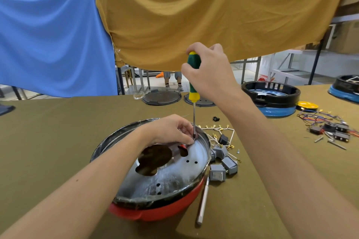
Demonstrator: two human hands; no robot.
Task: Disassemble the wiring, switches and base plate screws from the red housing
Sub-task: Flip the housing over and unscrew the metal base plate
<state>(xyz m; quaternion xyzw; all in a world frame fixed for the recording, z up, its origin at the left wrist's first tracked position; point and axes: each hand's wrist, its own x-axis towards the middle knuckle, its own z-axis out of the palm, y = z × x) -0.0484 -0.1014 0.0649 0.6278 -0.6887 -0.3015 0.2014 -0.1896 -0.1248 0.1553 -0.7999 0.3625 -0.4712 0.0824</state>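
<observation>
Your right hand (pixel 209 70) grasps the green-and-yellow screwdriver (pixel 193 77) upright, its tip down at the far rim of the metal base plate (pixel 169 176). Your left hand (pixel 171 130) pinches the shaft near the tip. The red housing (pixel 155 213) sits at the near edge of the desk (pixel 58 132), with grey switches (pixel 223 165) and white wiring (pixel 219 129) lying just beside it on the right.

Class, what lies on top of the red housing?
A silver base plate with cut-outs covers the red housing. The left hand rests there, beside the screwdriver tip. The screw is hidden by fingers.
</observation>
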